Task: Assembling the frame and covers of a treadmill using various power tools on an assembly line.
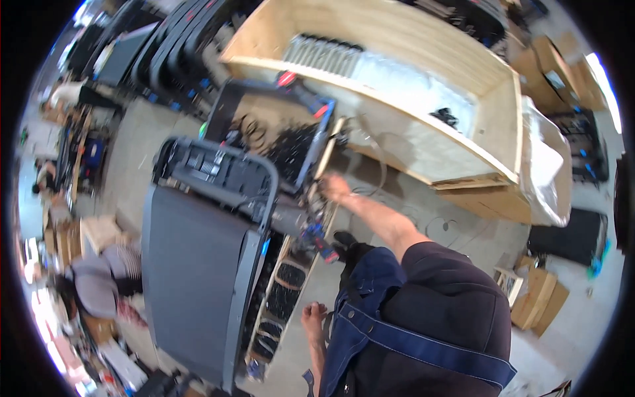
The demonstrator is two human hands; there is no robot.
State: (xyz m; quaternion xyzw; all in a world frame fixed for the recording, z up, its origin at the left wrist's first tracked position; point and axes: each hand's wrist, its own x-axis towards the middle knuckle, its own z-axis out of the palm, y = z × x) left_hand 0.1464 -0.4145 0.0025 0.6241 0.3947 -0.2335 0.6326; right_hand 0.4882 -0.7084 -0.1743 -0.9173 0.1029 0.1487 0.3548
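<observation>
My right hand (335,189) is stretched out over a narrow wooden strip of the workbench, at small parts beside a dark bin. Its fingers are smeared, so their grip cannot be made out. Low beside my apron, my left hand (314,316) has its fingers curled in; anything inside is hidden. A blue-and-black power tool (319,242) lies on the bench just below my right hand. Left of it rests a large grey machine, like a treadmill deck (192,271), with its housing (215,172) uncovered. Trays of black small parts (283,298) line its near side.
The dark bin (228,99) holds black parts and coils, with a red-and-black power tool (304,96) across its rim. Behind stands a big wooden crate (397,106). Cables (383,165) hang and trail below it. Another person (99,284) bends at the left.
</observation>
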